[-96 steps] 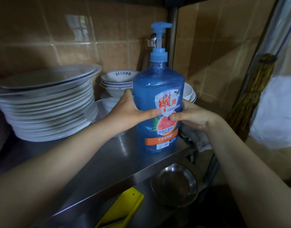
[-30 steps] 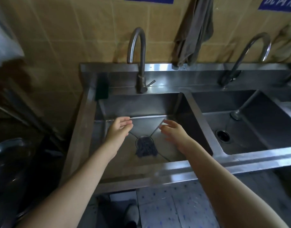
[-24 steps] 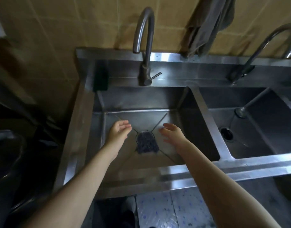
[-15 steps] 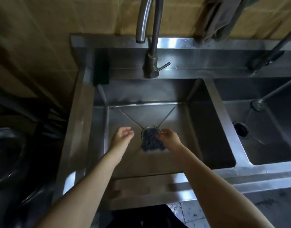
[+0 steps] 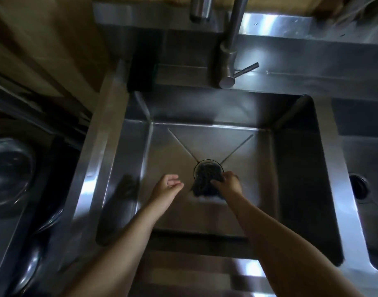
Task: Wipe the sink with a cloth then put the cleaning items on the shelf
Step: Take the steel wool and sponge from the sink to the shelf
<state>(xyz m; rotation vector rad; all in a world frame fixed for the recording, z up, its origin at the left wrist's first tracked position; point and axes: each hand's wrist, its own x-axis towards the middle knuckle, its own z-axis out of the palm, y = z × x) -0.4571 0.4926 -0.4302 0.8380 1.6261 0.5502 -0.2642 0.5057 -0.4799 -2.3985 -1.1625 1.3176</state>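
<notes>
A dark blue cloth [image 5: 204, 181] lies crumpled over the drain in the middle of the steel sink [image 5: 130, 151]. My right hand [image 5: 228, 185] reaches down into the basin and pinches the cloth's right edge between fingers and thumb. My left hand [image 5: 166, 188] hovers just left of the cloth, palm turned inward, fingers loosely curled and apart, holding nothing. Both forearms come in from the bottom of the view.
A steel tap [image 5: 228, 58] with a side lever stands behind the basin. A dark sponge-like block [image 5: 142, 73] sits on the back left ledge. A second basin with a drain [image 5: 359, 188] lies right. Metal bowls [image 5: 10, 176] sit low on the left.
I turned from the shelf, where both hands held the blue detergent bottle, to the sink. Both hands went down into the basin, and my right hand closed on the cloth.
</notes>
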